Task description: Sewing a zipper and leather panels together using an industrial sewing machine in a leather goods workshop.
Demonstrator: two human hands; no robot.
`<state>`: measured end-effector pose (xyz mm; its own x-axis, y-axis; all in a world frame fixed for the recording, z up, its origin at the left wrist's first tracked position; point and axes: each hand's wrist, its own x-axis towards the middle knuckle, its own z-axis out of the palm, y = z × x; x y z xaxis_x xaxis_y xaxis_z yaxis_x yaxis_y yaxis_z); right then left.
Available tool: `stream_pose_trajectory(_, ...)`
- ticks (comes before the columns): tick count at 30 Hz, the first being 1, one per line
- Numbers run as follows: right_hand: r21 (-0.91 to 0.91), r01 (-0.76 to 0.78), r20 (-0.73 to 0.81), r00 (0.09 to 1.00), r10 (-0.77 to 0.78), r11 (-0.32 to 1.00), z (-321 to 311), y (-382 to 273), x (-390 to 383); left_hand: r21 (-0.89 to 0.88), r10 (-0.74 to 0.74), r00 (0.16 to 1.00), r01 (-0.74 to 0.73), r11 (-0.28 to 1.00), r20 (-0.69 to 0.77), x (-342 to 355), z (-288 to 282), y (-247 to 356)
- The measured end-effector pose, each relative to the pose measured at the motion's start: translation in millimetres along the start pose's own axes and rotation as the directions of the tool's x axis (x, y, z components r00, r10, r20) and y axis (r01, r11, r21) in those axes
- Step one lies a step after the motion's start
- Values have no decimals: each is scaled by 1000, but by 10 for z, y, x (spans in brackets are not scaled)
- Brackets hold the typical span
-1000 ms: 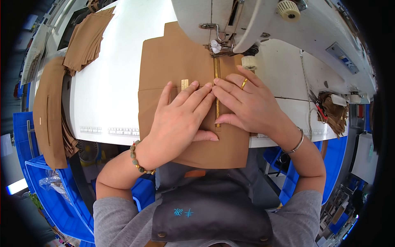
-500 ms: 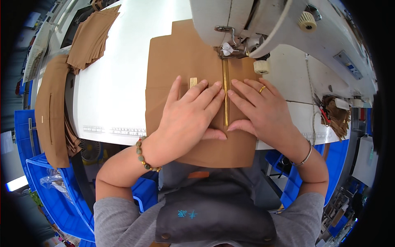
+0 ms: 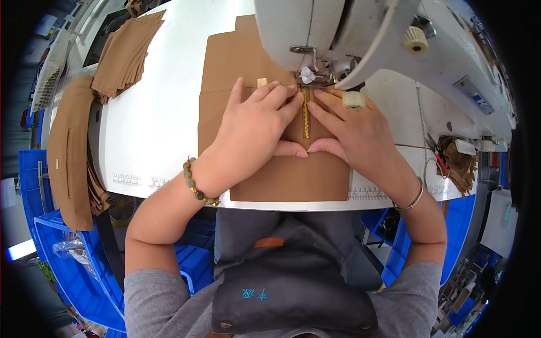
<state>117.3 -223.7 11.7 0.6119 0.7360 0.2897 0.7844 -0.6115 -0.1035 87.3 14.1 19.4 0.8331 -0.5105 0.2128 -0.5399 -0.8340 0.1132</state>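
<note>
A brown fabric panel (image 3: 284,180) lies flat on the white sewing table (image 3: 143,129), with a gold zipper (image 3: 306,118) running lengthwise through it up to the presser foot (image 3: 307,79). A small light tab (image 3: 262,81) shows left of the zipper. My left hand (image 3: 259,127) presses on the panel left of the zipper, fingers stretched out, their tips beside the foot. On the zipper's right, my right hand (image 3: 355,132) lies open on the fabric, its fingertips partly hidden by the machine. Both thumbs nearly meet below the zipper's lower end.
The sewing machine (image 3: 287,28) stands over the upper middle. At left are a stack of brown pieces (image 3: 124,53) and a long slotted piece (image 3: 70,146). Red-handled scissors (image 3: 438,160) and brown scraps (image 3: 459,163) lie at right. Blue bins (image 3: 84,281) flank me below the table.
Both hands have moved forward with the panel toward the machine. The panel's near edge now sits at the table's front edge, and the zipper's far part is further under the foot.
</note>
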Motion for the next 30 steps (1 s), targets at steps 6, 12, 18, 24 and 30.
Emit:
stream_pose_trajectory(6, -2, 14, -74, 997, -14, 1000, 60, 42, 14, -29, 7, 1000, -8, 1000, -24, 30, 22, -45)
stream_pose_trajectory(12, 140, 25, -37, 999, -20, 990, 24, 22, -55, -121, -24, 996, 13, 993, -90, -127, 88, 50)
stream_pose_trajectory(18, 167, 63, -107, 993, -46, 984, 8, -19, -71, -158, -23, 995, 8, 987, -98, -140, 91, 66)
stream_pose_trajectory(24, 147, 22, -62, 998, -13, 989, 49, -5, -15, -82, 12, 996, -19, 996, -88, -36, 85, -35)
stream_pose_trajectory(30, 108, 3, -92, 996, 7, 994, 115, 43, 29, -131, -16, 992, 0, 991, -126, 4, 140, -82)
